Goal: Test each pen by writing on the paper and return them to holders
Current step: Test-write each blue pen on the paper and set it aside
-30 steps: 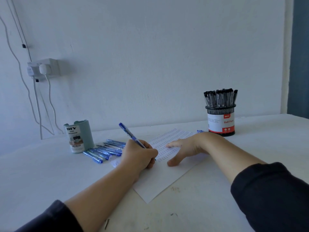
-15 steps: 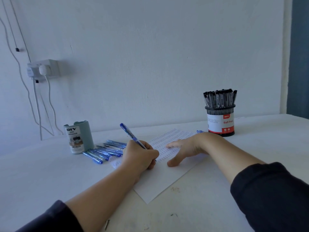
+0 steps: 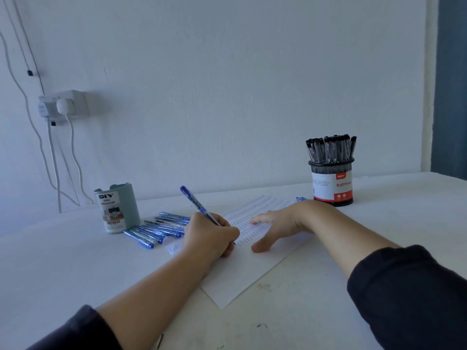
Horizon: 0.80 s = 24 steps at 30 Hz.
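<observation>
A white sheet of paper (image 3: 242,276) lies on the table, its far half covered with rows of small pen marks. My left hand (image 3: 209,236) grips a blue pen (image 3: 194,202), tip down on the paper, cap end tilted up to the left. My right hand (image 3: 280,222) rests flat on the paper with fingers spread, holding it still. Several blue pens (image 3: 156,228) lie loose beside a green desk organizer (image 3: 117,207) at the left. A black mesh holder (image 3: 331,181) full of black pens stands at the right.
A blue pen cap or pen end (image 3: 300,199) peeks out behind my right wrist. A wall socket (image 3: 63,104) with plugs and hanging cables is on the wall at the left. The white table (image 3: 404,213) runs up to the wall.
My left hand with the blue pen has shifted very slightly to the right along the paper. My right hand has stayed in place.
</observation>
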Each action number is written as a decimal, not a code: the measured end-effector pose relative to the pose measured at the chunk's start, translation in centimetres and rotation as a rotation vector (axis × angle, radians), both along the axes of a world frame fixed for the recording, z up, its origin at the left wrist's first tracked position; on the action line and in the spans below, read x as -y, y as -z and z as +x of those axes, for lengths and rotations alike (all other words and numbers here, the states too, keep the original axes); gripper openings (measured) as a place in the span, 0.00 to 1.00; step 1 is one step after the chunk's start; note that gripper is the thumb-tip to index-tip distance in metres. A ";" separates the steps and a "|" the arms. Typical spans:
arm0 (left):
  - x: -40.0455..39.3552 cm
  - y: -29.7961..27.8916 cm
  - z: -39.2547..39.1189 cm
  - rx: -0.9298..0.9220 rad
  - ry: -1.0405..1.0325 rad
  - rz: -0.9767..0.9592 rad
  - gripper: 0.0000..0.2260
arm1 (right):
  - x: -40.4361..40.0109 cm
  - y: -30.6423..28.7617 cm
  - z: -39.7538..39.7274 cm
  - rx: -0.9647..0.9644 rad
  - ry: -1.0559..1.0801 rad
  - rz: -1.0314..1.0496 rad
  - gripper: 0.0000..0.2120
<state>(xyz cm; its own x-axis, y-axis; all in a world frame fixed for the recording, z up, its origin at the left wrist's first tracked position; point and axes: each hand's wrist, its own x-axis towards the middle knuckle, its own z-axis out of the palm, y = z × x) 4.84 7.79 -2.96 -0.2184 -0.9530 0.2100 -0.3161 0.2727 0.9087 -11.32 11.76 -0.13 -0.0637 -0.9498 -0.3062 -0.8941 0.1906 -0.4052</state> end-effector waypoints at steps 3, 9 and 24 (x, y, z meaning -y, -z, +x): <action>0.0 0.0 0.0 0.004 -0.009 0.001 0.02 | 0.0 0.1 0.0 0.003 0.005 0.003 0.40; -0.2 0.0 -0.1 0.013 0.004 -0.014 0.01 | 0.0 0.1 -0.1 0.001 -0.001 -0.004 0.40; -0.4 0.0 -0.2 0.033 0.005 -0.053 0.02 | -0.3 0.0 0.1 -0.007 -0.009 -0.008 0.39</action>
<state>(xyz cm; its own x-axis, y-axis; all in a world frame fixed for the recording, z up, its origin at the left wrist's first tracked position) 4.65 8.15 -2.94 -0.2311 -0.9397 0.2522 -0.3445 0.3215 0.8820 -11.27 12.03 -0.09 -0.0569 -0.9527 -0.2986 -0.8985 0.1793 -0.4007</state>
